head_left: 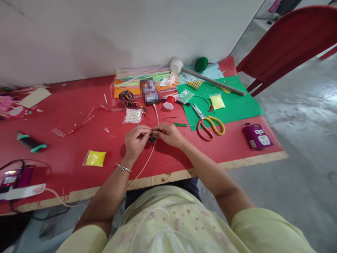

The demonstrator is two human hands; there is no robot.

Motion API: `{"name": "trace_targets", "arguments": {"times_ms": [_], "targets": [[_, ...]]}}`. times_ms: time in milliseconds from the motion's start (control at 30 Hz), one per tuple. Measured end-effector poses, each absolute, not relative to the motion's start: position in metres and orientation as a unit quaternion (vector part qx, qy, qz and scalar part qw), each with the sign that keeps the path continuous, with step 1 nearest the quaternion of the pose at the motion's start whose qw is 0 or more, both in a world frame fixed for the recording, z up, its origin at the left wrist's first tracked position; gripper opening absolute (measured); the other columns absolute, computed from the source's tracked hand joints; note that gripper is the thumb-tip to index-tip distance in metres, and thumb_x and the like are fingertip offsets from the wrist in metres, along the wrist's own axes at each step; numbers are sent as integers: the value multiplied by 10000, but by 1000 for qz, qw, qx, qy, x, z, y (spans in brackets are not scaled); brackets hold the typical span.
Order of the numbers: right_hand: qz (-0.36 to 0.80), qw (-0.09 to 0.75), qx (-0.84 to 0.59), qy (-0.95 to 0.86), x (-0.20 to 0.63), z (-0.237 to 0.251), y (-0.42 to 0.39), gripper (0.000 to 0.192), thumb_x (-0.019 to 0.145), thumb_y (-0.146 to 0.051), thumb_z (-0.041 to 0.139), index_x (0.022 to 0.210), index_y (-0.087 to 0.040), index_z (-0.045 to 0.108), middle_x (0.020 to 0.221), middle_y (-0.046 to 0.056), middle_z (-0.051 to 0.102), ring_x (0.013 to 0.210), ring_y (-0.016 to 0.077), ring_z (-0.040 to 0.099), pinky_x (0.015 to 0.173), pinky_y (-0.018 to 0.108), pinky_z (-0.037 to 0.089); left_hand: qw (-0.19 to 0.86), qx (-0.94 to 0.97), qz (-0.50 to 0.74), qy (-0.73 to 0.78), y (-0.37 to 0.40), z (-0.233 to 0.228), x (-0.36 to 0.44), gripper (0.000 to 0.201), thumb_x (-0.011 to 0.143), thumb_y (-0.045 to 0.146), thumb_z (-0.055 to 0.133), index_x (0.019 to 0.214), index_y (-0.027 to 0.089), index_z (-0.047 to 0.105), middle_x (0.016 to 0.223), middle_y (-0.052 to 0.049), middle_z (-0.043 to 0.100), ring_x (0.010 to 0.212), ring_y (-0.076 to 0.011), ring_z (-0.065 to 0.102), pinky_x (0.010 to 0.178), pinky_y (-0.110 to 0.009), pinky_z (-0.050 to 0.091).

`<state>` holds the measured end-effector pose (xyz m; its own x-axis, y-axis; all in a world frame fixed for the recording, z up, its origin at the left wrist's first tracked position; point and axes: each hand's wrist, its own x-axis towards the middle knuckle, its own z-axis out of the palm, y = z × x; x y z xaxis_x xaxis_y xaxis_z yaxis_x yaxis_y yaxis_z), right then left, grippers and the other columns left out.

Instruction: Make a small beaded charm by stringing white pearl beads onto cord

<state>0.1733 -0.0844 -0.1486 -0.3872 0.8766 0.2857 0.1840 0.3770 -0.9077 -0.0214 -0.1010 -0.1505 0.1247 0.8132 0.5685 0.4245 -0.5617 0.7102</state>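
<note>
- Dark, small craft piece point(152, 137) sits pinched between both hands just above the red tabletop point(79, 140), near its front edge, straight ahead of the person at 12 o'clock.
- Left hand point(134, 140) has its grip clenched on the piece from the 9 o'clock side, thumb and forefinger closed at its left end.
- Right hand point(170, 134) grasps the same piece from 3 o'clock; its fingertips meet the left ones, so neither hand is nearer.
- Long axis of the piece runs roughly 9 to 3, across the body; what it is exactly is too small to tell.
- Pale cord point(147, 160) passes under the hands, running from 12 o'clock down towards 7 o'clock over the tabletop edge.
- Scissors point(209, 124) lie at 2 o'clock of the right hand, well apart; a packet of white beads point(133, 115) lies at 11 o'clock, near the left.
</note>
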Motion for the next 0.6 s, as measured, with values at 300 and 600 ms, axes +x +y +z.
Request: {"name": "trace_targets", "arguments": {"times_ms": [300,600], "targets": [[373,396,-445,-712,179,-139,-87,109,811,-181,626,754,-148,713,688,-3,671,618,103,555,602,225,386,237,667,487,512,-98,-149,-28,98,828,286,758,786,204,722,930,-51,699,900,-176,668,827,-301,539],[402,370,-440,-713,180,-143,-87,127,799,-188,568,768,-149,684,683,-14,630,617,101,512,589,228,354,365,594,471,540,-97,-148,-27,157,828,341,744,769,198,721,847,-28,673,771,-144,592,734,-261,484]]}}
